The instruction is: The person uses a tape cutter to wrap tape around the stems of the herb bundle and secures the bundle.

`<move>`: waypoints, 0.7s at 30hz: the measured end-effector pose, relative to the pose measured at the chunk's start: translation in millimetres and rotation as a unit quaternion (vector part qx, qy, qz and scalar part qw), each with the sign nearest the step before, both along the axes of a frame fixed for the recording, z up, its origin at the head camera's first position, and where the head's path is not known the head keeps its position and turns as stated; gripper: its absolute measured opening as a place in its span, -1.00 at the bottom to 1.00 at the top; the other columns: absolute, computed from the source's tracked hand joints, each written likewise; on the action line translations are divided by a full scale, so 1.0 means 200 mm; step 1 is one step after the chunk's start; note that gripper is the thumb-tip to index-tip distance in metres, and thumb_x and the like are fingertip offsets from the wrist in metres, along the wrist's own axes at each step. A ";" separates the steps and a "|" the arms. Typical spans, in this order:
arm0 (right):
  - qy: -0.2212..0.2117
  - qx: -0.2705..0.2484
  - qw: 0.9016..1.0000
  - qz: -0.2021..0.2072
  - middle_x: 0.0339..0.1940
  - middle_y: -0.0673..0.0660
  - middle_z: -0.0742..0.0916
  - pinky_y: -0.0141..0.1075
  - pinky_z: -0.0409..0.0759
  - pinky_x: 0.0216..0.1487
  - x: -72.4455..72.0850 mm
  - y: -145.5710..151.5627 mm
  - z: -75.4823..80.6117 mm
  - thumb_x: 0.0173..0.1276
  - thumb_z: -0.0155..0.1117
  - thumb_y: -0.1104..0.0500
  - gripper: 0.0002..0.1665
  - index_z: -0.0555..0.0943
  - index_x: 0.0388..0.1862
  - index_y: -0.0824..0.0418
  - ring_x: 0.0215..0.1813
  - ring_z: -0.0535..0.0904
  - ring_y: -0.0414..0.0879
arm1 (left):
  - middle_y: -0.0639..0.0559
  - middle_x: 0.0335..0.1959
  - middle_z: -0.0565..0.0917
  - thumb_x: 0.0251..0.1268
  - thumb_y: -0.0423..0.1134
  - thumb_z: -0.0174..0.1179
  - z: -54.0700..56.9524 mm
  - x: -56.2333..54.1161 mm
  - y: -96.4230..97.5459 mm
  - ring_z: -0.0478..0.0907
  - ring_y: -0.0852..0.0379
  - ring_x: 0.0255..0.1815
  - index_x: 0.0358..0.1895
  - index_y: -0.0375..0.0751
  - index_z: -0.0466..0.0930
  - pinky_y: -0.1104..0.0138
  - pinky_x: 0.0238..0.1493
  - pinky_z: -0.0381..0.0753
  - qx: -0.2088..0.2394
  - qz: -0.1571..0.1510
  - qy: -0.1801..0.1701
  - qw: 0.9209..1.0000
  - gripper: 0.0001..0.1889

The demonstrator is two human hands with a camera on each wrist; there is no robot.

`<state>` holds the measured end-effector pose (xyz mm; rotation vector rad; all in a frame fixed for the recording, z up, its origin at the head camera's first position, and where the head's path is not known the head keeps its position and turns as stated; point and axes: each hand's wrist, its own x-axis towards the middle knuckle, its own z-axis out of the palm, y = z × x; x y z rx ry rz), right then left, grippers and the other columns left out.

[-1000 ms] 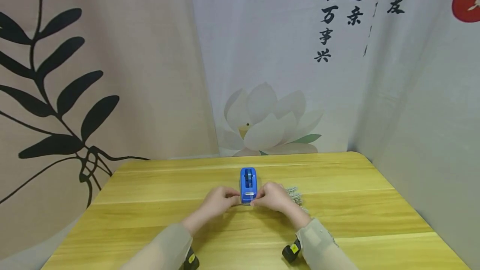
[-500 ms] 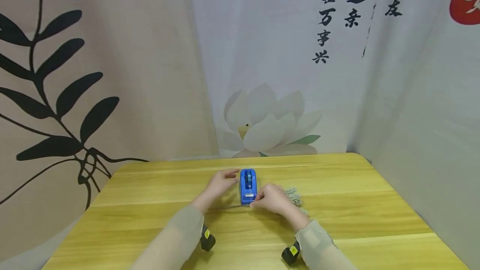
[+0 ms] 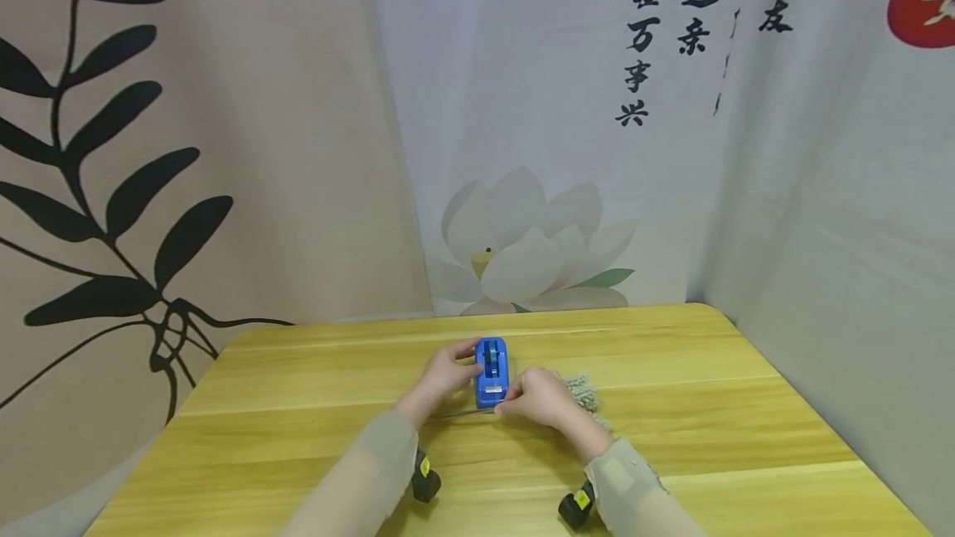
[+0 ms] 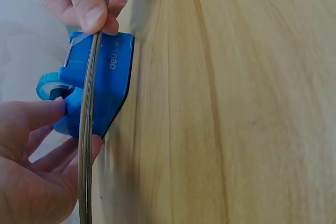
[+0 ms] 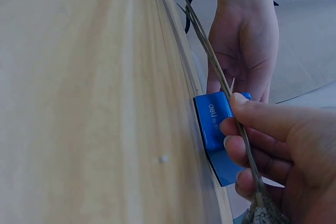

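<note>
A blue tape dispenser stands on the table with a roll of tape in it. My left hand holds its far end, thumb by the roll and fingers against the body. At its near end my right hand pinches a bundle of thin dry stems between thumb and fingers. The stems run leftward past the dispenser's front, their ends free. Grey-green flower heads stick out behind the right hand. A clear strip shows at the dispenser's cutting end; whether it touches the stems I cannot tell.
The wooden table reaches back to a printed curtain. Black wrist devices with yellow marks hang under the left cuff and the right cuff. A small pale speck lies on the wood.
My left hand has left the near end of the dispenser, moved away from me along its left side and taken hold of it. My right hand stays at the stems.
</note>
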<state>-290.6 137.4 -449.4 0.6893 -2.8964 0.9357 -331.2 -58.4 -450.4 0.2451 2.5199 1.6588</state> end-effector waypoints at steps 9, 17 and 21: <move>0.001 0.001 1.000 -0.002 -0.58 -0.23 0.70 -0.10 0.39 -0.11 0.00 -0.01 0.00 0.10 0.50 -0.08 -0.80 0.75 -0.58 -0.03 -0.48 0.51 -0.33 | -0.32 0.28 0.44 0.34 -0.39 0.18 -0.02 0.00 0.00 0.47 -0.26 0.19 0.39 -0.13 0.37 0.11 -0.04 0.63 0.002 -0.005 -0.004 1.000 -0.45; 0.001 0.005 1.000 -0.006 -0.59 -0.24 0.69 -0.08 0.34 -0.11 0.00 -0.02 0.00 0.11 0.50 -0.06 -0.81 0.75 -0.58 -0.02 -0.47 0.51 -0.32 | -0.32 0.30 0.41 0.35 -0.40 0.16 -0.01 0.01 0.00 0.42 -0.29 0.24 0.40 -0.14 0.35 0.10 -0.01 0.61 0.010 -0.005 -0.009 1.000 -0.45; 0.002 0.008 1.000 -0.006 -0.60 -0.24 0.69 -0.11 0.32 -0.13 0.00 -0.02 -0.01 0.10 0.50 -0.05 -0.81 0.75 -0.57 -0.02 -0.47 0.50 -0.33 | -0.32 0.31 0.41 0.35 -0.41 0.15 -0.02 0.01 0.01 0.41 -0.30 0.25 0.40 -0.13 0.35 0.10 0.00 0.61 0.011 -0.002 -0.009 1.000 -0.45</move>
